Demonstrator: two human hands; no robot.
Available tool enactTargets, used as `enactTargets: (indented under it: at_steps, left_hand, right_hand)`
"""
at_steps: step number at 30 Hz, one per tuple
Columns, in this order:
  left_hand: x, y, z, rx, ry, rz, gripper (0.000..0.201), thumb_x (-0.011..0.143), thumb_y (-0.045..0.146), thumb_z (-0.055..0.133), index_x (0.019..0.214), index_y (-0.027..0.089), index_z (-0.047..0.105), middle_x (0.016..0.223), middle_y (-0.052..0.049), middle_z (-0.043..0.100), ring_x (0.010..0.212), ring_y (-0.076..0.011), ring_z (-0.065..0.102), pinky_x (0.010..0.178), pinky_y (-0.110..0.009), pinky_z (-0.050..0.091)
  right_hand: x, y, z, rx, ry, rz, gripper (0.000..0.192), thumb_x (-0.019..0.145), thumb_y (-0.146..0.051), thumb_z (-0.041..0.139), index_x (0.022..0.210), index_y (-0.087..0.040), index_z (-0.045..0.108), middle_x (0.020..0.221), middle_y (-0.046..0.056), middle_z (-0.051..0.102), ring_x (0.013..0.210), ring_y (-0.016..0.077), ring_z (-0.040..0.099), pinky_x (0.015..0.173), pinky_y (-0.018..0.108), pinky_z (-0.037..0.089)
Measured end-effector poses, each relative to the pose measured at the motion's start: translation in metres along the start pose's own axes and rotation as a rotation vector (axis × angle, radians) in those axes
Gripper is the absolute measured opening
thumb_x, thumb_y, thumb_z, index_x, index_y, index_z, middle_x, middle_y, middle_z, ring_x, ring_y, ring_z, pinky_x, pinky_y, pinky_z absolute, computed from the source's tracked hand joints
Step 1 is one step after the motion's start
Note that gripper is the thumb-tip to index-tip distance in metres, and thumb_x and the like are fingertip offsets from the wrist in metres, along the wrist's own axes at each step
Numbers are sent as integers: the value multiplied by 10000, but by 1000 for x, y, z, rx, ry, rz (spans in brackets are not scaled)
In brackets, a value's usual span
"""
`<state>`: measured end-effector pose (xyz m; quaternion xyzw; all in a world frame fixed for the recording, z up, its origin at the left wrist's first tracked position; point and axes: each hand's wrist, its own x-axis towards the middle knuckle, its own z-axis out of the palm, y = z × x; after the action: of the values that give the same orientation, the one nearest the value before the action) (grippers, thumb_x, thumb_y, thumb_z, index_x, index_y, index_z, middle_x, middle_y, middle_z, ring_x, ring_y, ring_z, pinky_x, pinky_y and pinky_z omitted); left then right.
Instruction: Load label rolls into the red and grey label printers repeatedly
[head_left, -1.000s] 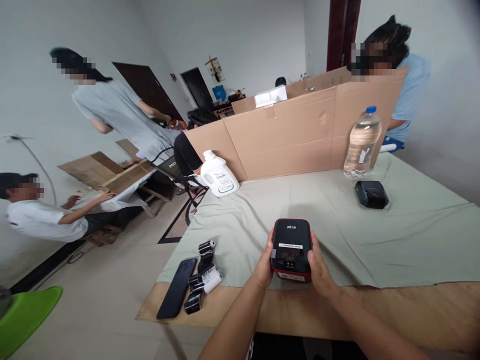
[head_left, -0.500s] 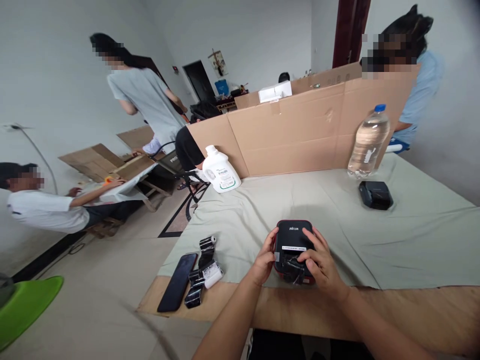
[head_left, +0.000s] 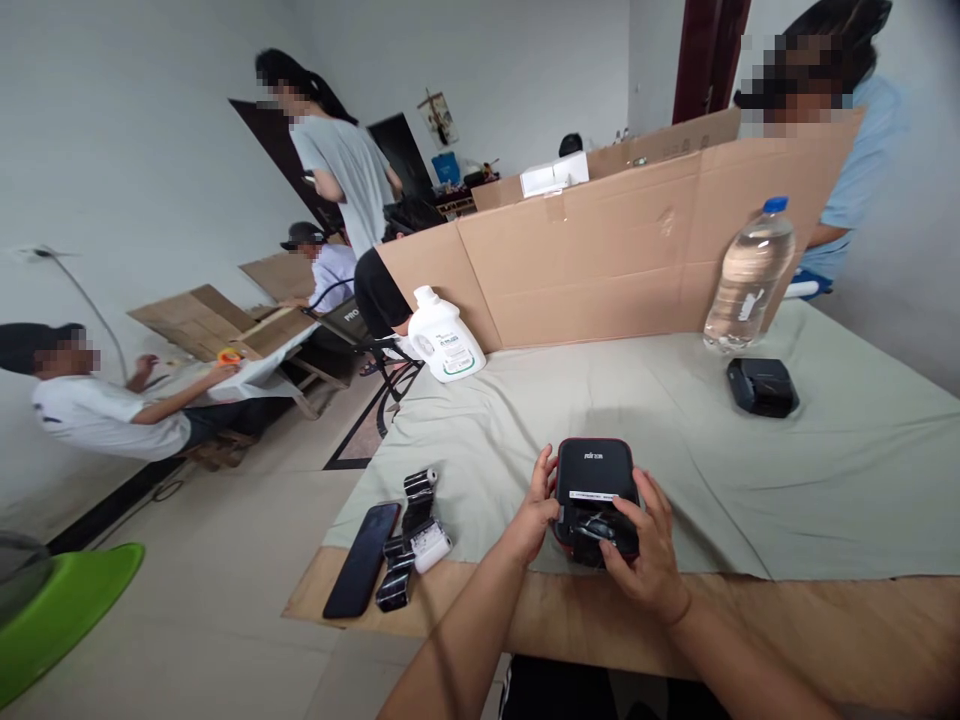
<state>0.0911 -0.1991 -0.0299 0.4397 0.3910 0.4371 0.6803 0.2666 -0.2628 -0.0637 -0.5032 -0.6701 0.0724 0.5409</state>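
A small black label printer (head_left: pixel 597 462) with a red edge rests near the front of the cloth-covered table. My left hand (head_left: pixel 537 512) grips its left side, fingers behind and thumb toward the front corner. My right hand (head_left: pixel 651 545) lies around its right side, thumb and index finger at the glossy dark front part (head_left: pixel 596 525), where crinkled clear film seems to cling. A white strip with print runs across the top. To the left lie a dark phone (head_left: pixel 362 562) and a black ribbon strip (head_left: pixel 397 573) beside a small white roll (head_left: pixel 431 545).
A cardboard divider (head_left: pixel 585 270) stands across the table's back. Before it are a white jug (head_left: pixel 448 340), a large water bottle (head_left: pixel 750 275) and another black device (head_left: pixel 763 387). Several people are nearby. A green object (head_left: pixel 71 620) sits at lower left.
My right thumb and index finger have spread apart and shifted on the printer's front; the film there looks flatter. The standing person has moved right, and my view has shifted slightly.
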Motion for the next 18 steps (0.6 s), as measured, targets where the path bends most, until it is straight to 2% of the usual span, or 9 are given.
enactTargets:
  at_steps: [6,9,11,14,16,18]
  left_hand:
    - [-2,-2,3,-47,-21,3,975,517,94,528,1428,333,274,1482,-9,337,1286,-265,394,936,-328,407]
    - [-2,0,0,-28,-34,-12,937,517,98,525,1404,310,314,1465,-31,359,1267,-267,420,961,-354,398]
    - [-3,3,-4,29,1,-36,895,517,98,525,1375,290,361,1434,-53,395,1245,-278,441,961,-380,399]
    - [-4,13,-6,259,150,28,687,584,126,568,1260,228,495,1306,-96,509,1210,-288,462,959,-407,396]
    - [-2,22,-1,458,225,146,452,671,182,585,1123,200,583,1142,-101,603,1116,-270,525,948,-410,404]
    - [3,30,9,626,177,242,284,739,228,573,1017,208,630,983,-77,657,968,-241,586,933,-410,418]
  right_hand:
    - [1,-3,-5,42,-42,14,632,759,-375,578,1351,-276,383,1542,63,208,1383,398,226,1067,657,244]
    - [10,3,-12,172,-26,45,578,841,-439,467,1376,-245,367,1526,82,246,1376,378,260,1072,612,275]
    - [16,16,-15,277,59,177,483,906,-449,355,1335,-233,408,1473,101,335,1310,327,386,1025,549,371]
    - [21,48,-13,317,139,424,433,922,-486,338,1213,-199,481,1247,128,538,1021,240,596,899,471,483]
    - [20,68,-8,270,109,547,465,878,-545,412,1151,-179,501,1085,118,610,850,217,630,824,452,517]
    - [17,80,-3,228,70,593,493,850,-575,445,1129,-174,506,1016,108,629,798,216,631,789,444,527]
